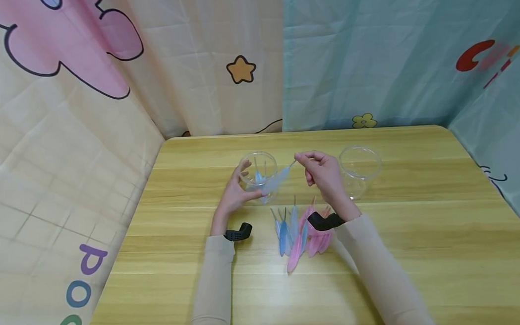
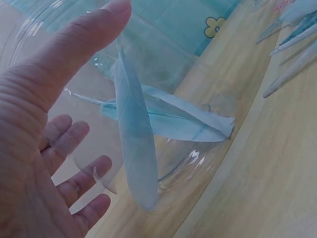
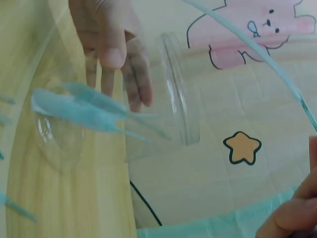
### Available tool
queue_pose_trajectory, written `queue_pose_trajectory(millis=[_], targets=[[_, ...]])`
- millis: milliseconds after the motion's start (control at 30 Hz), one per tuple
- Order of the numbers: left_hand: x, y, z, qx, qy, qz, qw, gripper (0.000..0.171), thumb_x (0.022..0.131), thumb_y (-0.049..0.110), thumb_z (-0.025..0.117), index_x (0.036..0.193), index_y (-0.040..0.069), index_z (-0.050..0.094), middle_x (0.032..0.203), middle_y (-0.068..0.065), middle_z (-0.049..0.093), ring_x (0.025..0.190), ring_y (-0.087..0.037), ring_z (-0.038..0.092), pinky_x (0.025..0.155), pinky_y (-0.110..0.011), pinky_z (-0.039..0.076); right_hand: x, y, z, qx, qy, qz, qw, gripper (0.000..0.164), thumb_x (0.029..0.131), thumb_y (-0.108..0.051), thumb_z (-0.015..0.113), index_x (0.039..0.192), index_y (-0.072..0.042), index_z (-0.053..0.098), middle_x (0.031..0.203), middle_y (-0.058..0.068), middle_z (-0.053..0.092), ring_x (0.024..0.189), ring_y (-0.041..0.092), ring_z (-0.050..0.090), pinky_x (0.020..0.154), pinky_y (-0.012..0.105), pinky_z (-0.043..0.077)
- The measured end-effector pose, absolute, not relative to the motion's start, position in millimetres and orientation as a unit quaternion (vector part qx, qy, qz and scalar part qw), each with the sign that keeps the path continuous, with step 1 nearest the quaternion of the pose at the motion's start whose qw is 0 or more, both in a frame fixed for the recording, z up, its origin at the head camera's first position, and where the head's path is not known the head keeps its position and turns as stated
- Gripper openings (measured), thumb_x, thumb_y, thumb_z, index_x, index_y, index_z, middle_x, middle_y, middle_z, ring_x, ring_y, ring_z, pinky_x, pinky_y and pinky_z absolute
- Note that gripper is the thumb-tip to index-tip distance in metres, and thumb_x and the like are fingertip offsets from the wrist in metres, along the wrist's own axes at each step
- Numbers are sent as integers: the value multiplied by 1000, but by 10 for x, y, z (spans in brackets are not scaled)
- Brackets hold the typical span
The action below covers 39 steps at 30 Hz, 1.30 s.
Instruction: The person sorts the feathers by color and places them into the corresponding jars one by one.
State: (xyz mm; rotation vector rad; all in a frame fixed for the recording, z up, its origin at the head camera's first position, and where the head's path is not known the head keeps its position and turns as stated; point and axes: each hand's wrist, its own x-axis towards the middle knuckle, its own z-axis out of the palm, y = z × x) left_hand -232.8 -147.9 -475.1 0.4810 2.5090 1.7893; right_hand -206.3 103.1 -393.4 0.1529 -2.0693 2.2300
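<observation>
My left hand [image 1: 234,193] holds a clear jar [image 1: 257,152] on the table's left part, its thumb in front and its fingers around the far side. Blue feathers [image 3: 79,111] stand inside the jar, quills upward, seen through its wall. Right of the jar, my right hand [image 1: 325,172] pinches another light blue feather [image 1: 280,178] by the quill end. The feather slants down to the left, its vane overlapping the jar in the head view. Nearer the front edge lie several loose blue feathers [image 1: 283,239] and pink feathers [image 1: 295,254], below the right wrist.
Another clear jar [image 1: 359,147] stands just right of my right hand, partly behind it. The wooden table [image 1: 447,230] reaches back to printed curtains [image 1: 216,31]. Each wrist carries a black strap mount [image 1: 242,232].
</observation>
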Motion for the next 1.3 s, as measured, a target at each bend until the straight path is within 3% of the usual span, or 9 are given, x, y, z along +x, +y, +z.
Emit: queue_pose_trajectory(millis=[267, 500, 833, 933, 1067, 1300], targets=[[-2323, -1452, -4770, 152, 803, 576, 15, 106, 67, 34, 87, 150, 17, 24, 149, 5, 31, 133, -27, 30, 99, -56, 31, -2170, 801, -3895, 45, -654, 746, 122, 28, 84, -30, 74, 91, -3, 70, 45, 1, 47, 36, 11, 41, 40, 22, 40], [-2316, -1433, -4786, 148, 808, 571, 13, 106, 67, 32, 88, 150, 18, 24, 149, 4, 32, 132, -27, 32, 99, -56, 32, -2212, 645, -3992, 57, -693, 708, 122, 33, 85, -33, 72, 92, -1, 70, 46, 4, 46, 37, 14, 42, 39, 23, 41], [-2269, -1412, -4689, 154, 803, 576, 25, 102, 71, 20, 85, 151, 16, 22, 151, -4, 28, 134, -34, 28, 101, -58, 28, -2171, 606, -4071, 51, -721, 688, 67, 34, 89, -27, 68, 98, 5, 69, 50, 13, 48, 39, 18, 42, 41, 26, 42], [-2317, -1425, -4777, 153, 803, 576, 16, 103, 69, 26, 87, 150, 22, 23, 150, 2, 29, 134, -29, 30, 100, -57, 29, -2193, 661, -4153, 42, -722, 687, 67, 40, 87, -35, 69, 99, 3, 69, 49, 6, 48, 38, 14, 42, 42, 24, 42], [-2325, -1431, -4773, 153, 803, 576, 13, 104, 68, 29, 88, 150, 21, 25, 150, 3, 31, 133, -27, 31, 101, -56, 30, -2182, 773, -4196, 35, -736, 674, 58, 44, 86, -38, 69, 100, 4, 68, 48, 3, 48, 38, 12, 42, 41, 24, 42], [-2345, -1456, -4757, 148, 806, 573, 10, 108, 65, 34, 89, 150, 18, 24, 149, 4, 31, 132, -26, 31, 100, -56, 31, -2096, 1074, -4233, 35, -807, 586, -59, 46, 87, -41, 68, 99, 3, 70, 50, 3, 50, 43, 19, 45, 43, 31, 38]])
